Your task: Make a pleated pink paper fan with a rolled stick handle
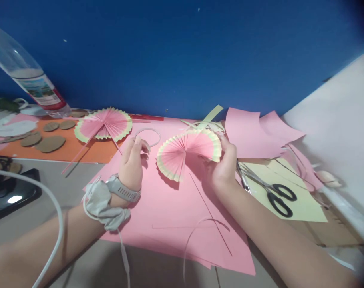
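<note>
My right hand point(222, 164) is closed on a pleated paper fan point(187, 152), pink with a pale yellow rim, held a little above a large pink paper sheet point(170, 212). My left hand point(133, 162), with a grey watch and a scrunchie on the wrist, hovers left of the fan with its fingers curled around a thin white paper strip loop point(150, 134). A second, wider pink and yellow fan point(105, 125) lies flat on an orange sheet point(80, 150) beyond my left hand.
Black-handled scissors point(277, 196) rest on a yellow sheet point(304, 202) at the right, near loose pink sheets point(253, 134). Cardboard discs point(50, 143) lie on the orange sheet. A plastic bottle point(28, 78) leans at far left. A phone point(14, 198) and a white cable point(54, 228) are at left. A blue wall stands behind.
</note>
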Demonstrator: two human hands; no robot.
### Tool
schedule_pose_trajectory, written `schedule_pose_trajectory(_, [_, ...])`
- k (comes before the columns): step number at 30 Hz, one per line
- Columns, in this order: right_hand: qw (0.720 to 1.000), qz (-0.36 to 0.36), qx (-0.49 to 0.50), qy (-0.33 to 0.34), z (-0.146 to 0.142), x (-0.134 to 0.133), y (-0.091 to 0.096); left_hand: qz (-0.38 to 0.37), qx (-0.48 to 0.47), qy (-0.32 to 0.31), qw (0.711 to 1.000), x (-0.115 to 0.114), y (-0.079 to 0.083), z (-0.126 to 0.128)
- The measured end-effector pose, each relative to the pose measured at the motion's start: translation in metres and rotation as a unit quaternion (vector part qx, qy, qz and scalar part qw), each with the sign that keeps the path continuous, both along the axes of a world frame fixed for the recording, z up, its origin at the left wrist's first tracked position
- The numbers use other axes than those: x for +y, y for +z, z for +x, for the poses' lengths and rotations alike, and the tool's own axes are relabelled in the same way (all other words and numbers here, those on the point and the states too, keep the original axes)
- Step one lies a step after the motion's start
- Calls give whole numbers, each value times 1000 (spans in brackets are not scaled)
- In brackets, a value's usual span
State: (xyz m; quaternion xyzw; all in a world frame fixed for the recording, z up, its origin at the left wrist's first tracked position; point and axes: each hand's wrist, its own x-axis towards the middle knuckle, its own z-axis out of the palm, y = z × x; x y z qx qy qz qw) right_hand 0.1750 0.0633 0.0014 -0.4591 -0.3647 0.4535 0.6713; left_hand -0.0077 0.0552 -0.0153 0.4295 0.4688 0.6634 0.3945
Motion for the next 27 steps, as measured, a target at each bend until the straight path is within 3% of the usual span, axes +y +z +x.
schedule_pose_trajectory(4, [998, 22, 0, -55, 7, 8, -6, 7, 14, 28, 999, -1, -1, 0])
schedule_pose_trajectory(8, [982, 37, -161, -95, 14, 12, -18, 13, 225, 9, 974, 2, 6, -6])
schedule_pose_trajectory(10, [970, 47, -215, -101, 13, 10, -20, 25, 327, -37, 944, 6, 13, -12])
schedule_pose_trajectory(11, [967, 55, -228, -99, 12, 8, -20, 46, 445, -52, 893, 8, 15, -15])
schedule_pose_trajectory(13, [958, 73, -261, -88, 8, 4, -18, 62, 625, -14, 778, 11, 18, -21])
schedule_pose_trajectory(16, [948, 98, -295, -65, 5, 2, -18, 65, 715, 30, 695, 11, 17, -29])
schedule_pose_trajectory(19, [942, 115, -310, -55, 6, 3, -20, 68, 757, 50, 648, 9, 12, -33])
schedule_pose_trajectory(24, [933, 121, -333, -56, 8, 5, -20, 86, 784, 52, 612, 9, 12, -34])
schedule_pose_trajectory(27, [925, 123, -352, -68, 8, 6, -19, 97, 784, 45, 612, 7, 21, -31])
